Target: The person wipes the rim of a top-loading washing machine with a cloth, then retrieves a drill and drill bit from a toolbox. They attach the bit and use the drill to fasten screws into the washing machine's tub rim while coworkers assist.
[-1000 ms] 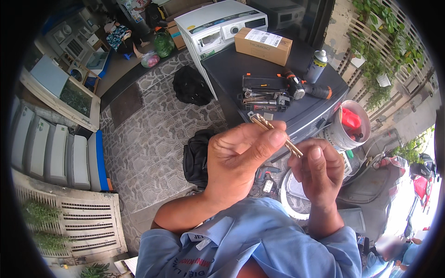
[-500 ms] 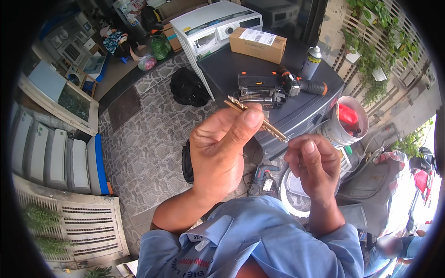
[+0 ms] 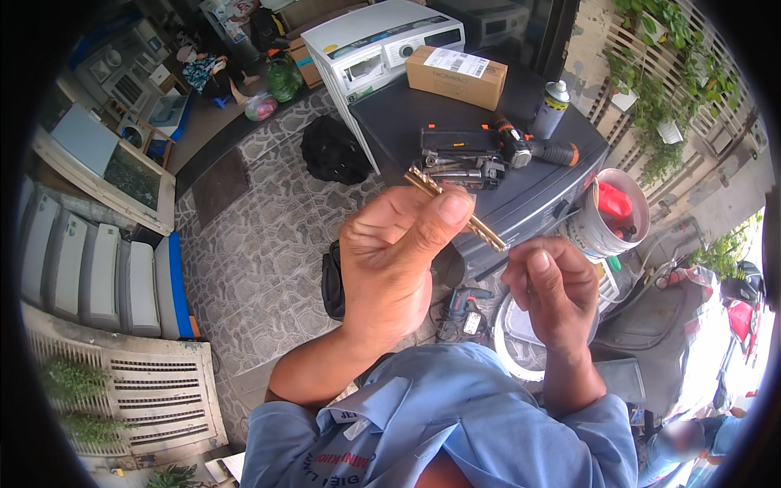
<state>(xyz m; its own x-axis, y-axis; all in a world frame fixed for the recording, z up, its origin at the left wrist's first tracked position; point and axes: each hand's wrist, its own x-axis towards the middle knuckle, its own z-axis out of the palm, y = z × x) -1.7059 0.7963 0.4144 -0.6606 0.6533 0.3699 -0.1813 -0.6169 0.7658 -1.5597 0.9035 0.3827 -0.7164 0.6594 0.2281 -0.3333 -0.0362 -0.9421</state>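
At the centre of the frame, my left hand (image 3: 390, 268) pinches a thin brass-coloured rod (image 3: 455, 209) between thumb and fingers, slanting from upper left to lower right. My right hand (image 3: 553, 297) sits just beside the rod's lower tip, its fingers curled loosely and, as far as I can tell, holding nothing. The rod looks light, stiff and smooth, so likely to slip; a grip near its middle seems safest. Beyond, in the upper part of the frame, a dark table (image 3: 521, 191) carries a cardboard box (image 3: 455, 76), a cordless drill (image 3: 529, 148) and a spray can (image 3: 551, 108).
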